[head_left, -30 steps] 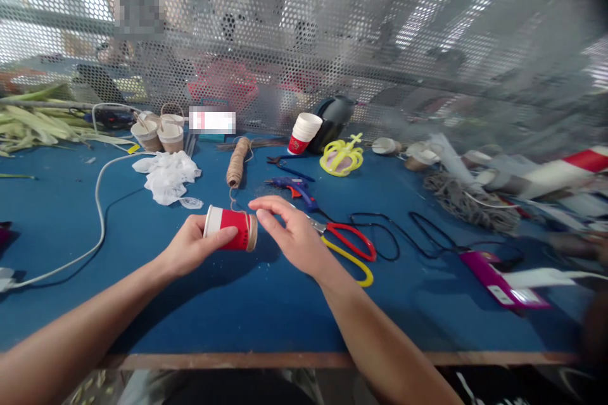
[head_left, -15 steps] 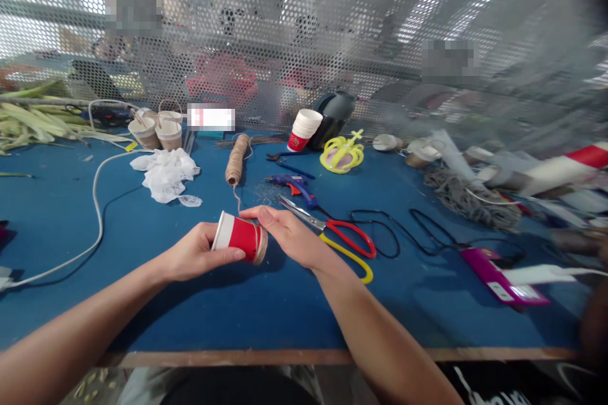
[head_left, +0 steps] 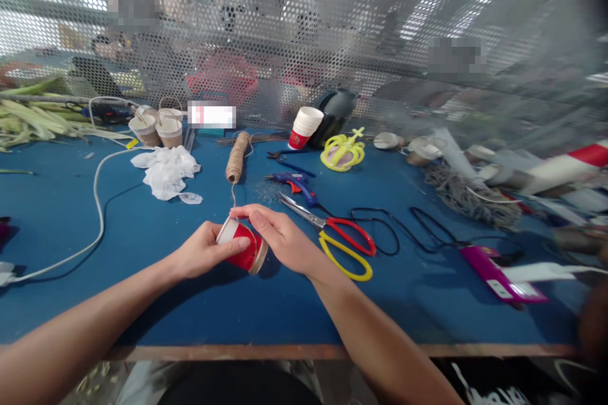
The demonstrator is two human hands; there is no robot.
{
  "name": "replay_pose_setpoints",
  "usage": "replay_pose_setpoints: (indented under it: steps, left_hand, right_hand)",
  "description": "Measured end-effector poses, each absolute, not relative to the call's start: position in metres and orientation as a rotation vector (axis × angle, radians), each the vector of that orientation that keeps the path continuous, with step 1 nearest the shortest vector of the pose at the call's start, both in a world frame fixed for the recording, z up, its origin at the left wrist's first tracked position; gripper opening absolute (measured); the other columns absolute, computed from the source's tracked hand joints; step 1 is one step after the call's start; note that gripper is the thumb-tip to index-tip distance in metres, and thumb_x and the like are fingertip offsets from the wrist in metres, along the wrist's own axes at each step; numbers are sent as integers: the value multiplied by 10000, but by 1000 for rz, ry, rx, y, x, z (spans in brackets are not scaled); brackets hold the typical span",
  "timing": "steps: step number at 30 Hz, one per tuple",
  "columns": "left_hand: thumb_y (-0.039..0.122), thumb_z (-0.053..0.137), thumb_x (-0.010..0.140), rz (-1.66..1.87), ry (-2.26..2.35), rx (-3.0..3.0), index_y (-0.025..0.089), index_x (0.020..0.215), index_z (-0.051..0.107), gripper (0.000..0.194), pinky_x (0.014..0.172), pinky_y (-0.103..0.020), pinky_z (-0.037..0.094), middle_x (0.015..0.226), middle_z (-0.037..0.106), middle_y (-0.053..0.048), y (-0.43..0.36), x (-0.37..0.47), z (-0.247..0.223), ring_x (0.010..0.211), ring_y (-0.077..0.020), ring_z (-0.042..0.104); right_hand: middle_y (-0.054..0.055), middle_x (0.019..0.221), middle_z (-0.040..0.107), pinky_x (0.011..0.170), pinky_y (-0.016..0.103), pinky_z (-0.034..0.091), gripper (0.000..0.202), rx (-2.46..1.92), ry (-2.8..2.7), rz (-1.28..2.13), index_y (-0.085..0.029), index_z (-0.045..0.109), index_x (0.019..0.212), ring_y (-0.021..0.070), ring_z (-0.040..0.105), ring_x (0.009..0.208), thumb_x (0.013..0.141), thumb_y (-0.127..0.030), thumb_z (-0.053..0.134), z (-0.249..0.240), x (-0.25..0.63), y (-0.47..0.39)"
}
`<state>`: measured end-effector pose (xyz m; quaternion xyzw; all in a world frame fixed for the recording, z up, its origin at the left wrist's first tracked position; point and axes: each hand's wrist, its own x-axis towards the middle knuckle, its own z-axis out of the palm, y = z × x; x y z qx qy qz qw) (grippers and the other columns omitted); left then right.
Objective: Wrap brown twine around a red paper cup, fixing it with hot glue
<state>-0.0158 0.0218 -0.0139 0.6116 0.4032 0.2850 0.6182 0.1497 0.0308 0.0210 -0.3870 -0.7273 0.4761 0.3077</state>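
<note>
A red and white paper cup [head_left: 244, 255] lies tipped on its side above the table, its mouth toward the upper left. My left hand [head_left: 209, 249] grips it around the mouth end, thumb across the red side. Several turns of brown twine [head_left: 259, 257] circle the base end. My right hand [head_left: 273, 231] reaches over the far side of the cup, with the strand of twine at its fingertips; the exact pinch is partly hidden. That strand runs up to a twine spool [head_left: 237, 158] lying just beyond the cup.
Scissors [head_left: 332, 228] with red and yellow handles and a blue glue gun [head_left: 294, 183] lie right of my hands. Pliers [head_left: 289, 158], stacked cups [head_left: 305, 128] and a yellow crown [head_left: 342, 153] stand farther back. White lace [head_left: 168, 171] lies left, near a white cable [head_left: 97, 202].
The cup has turned, its base end swinging lower and toward me. My right fingertips have moved left along the far side toward the rim, and the strand now runs to them there.
</note>
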Motion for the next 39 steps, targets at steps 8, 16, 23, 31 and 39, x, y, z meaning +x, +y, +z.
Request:
replay_pose_setpoints:
  steps: [8, 16, 23, 31, 39]
  left_hand:
    - [487, 484, 756, 632, 926, 1408, 178, 481, 360, 432, 435, -239, 155, 472, 283, 61, 20, -14, -20, 461, -68, 197]
    - [470, 506, 754, 567, 809, 1424, 152, 491, 438, 418, 441, -229, 192, 475, 330, 52, 14, -14, -18, 470, -71, 239]
    - [455, 539, 742, 623, 756, 1374, 149, 515, 516, 381, 416, -229, 203, 454, 359, 46, 15, -12, -23, 437, -74, 254]
    - [415, 593, 713, 734, 743, 1271, 135, 629, 619, 293, 460, -218, 319, 518, 527, -5, 16, -10, -24, 479, -107, 416]
    - [449, 575, 711, 666, 827, 1211, 146, 531, 568, 352, 459, -226, 289, 474, 492, 11, 16, -10, -23, 436, -83, 360]
  right_hand:
    - [89, 990, 640, 816, 307, 454, 302, -1121, -1768, 1351, -146, 560, 1063, 149, 591, 923, 875, -323, 404, 10, 146, 46]
    - [103, 882, 668, 663, 250, 456, 256, -1263, -1659, 1429, -97, 616, 903, 120, 604, 764, 867, -233, 403, 8, 132, 77]
    - [64, 929, 667, 770, 278, 447, 279, -1084, -2074, 1213, -141, 649, 875, 145, 596, 869, 865, -296, 416, 36, 130, 38]
    - [69, 919, 664, 743, 261, 449, 321, -972, -2188, 1359, -130, 630, 891, 132, 590, 814, 879, -337, 385, 41, 114, 52]
    - [87, 884, 652, 524, 196, 414, 339, -1027, -2108, 1572, -108, 610, 854, 81, 505, 596, 877, -360, 383, 41, 103, 73]
